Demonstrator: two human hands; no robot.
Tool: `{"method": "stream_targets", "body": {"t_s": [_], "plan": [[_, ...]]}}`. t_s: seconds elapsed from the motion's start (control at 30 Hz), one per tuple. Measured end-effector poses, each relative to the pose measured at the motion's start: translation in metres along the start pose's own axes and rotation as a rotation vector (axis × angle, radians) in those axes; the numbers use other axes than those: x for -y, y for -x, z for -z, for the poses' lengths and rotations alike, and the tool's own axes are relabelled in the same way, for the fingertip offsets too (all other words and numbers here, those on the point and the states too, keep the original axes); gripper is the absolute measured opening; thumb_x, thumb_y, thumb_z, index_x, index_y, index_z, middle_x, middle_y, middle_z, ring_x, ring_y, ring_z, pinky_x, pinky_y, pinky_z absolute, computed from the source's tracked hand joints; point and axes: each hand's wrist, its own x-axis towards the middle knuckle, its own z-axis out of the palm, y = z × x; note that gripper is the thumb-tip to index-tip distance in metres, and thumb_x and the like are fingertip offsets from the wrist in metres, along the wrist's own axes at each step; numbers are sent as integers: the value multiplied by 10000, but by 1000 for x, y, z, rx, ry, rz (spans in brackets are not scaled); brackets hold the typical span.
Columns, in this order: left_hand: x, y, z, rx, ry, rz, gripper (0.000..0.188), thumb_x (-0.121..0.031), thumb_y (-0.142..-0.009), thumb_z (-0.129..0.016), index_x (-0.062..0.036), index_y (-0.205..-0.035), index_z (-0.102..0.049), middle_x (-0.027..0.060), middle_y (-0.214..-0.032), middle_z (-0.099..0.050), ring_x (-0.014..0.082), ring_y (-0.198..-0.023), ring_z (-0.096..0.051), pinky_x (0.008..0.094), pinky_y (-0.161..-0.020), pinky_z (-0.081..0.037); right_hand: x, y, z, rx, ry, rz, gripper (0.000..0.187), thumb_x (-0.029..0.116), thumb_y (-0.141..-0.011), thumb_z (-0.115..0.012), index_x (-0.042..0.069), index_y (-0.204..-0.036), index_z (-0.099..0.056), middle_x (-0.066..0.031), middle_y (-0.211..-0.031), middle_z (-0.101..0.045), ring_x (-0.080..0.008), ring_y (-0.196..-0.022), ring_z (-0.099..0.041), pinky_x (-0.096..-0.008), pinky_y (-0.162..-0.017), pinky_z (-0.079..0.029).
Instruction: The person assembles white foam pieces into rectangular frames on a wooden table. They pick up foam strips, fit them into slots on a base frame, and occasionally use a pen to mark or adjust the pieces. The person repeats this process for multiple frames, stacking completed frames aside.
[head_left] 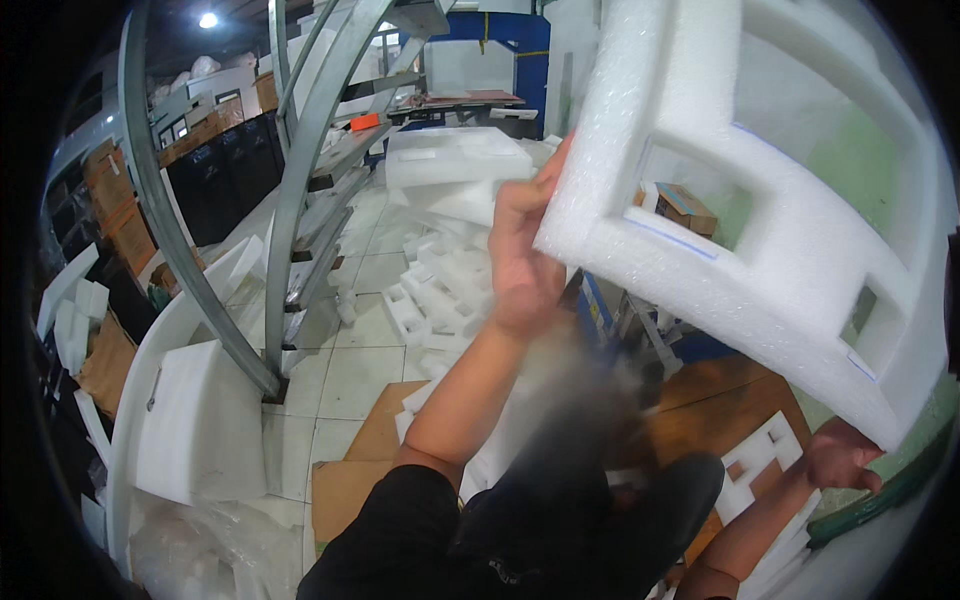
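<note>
The foam frame (790, 240) fills the upper right of the picture, tilted, raised off the floor between my two hands. Its top runs out of the upper edge, so I can't see the whole outline, and its right side sinks into the dark lens rim. Blue lines mark it beside the cut-outs.

My left hand (525, 240) is at its left edge, near the middle of the picture, gripping that edge; the fingertips are hidden behind the foam. My right hand (843, 458) is well apart from it, at the lower right, touching the bottom corner from below. Part of that hand is covered by the foam, and I can't tell how tightly it closes.

Through the small left cut-out I see part of a carton (688, 210). Below the frame, my dark clothing (570, 440) is partly blurred, and what lies around it is hard to make out. A cut foam sheet (735, 500) sits lower right, partly behind my right forearm.

Around the centre, foam scraps (440, 290) lie heaped on the tiles, with a foam block (455, 157) above them. Cardboard (380, 440) is partly covered by my left arm. A metal rack (290, 200) stands upper left, cut off by the top edge.
</note>
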Motion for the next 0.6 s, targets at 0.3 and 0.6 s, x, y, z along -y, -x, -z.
{"method": "stream_targets", "body": {"t_s": [0.3,0.6], "plan": [[10,43,32,-212,-264,332,932,-265,-833,-879,14,-1505,-297,261,-1534,-435,314,-1410,-467,424,-1153,-409,-54,35,-13,239,59,48,893,412,-842,-729,91,-1568,-321,-182,-1600,-354,-407,-1407,-430,-583,-1183,-380],[29,64,49,-168,-303,323,985,-193,-851,-824,74,-1600,-243,185,-1481,-496,277,-1343,-516,395,-1136,-411,-66,39,9,239,129,41,1008,441,-777,-755,78,-1587,-278,-215,-1574,-356,-404,-1387,-457,-563,-1123,-462]]}}
